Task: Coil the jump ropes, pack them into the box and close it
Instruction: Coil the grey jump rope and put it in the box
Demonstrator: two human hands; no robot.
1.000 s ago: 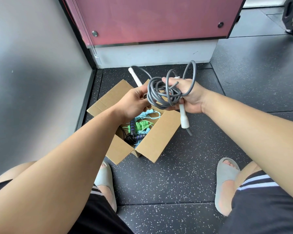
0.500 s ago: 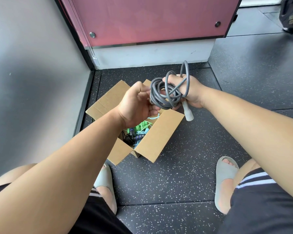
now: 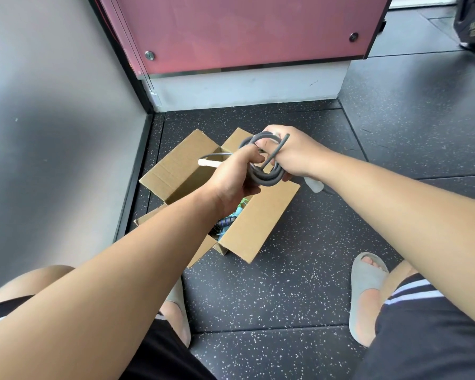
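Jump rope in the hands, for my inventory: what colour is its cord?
Grey cord, white handles; head view.

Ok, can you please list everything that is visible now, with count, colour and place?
jump rope: one, grey with white handles, coiled, held above the box
box: one, brown cardboard, open, on the floor
packed ropes: number unclear, green, light blue and dark, inside the box
floor: one, black speckled, under everything
panel: one, pink, behind the box
wall: one, grey, left
slippers: two, grey, on the feet
shorts: one, black with white stripes, bottom corners
left hand: one, grips the rope
right hand: one, grips the coil
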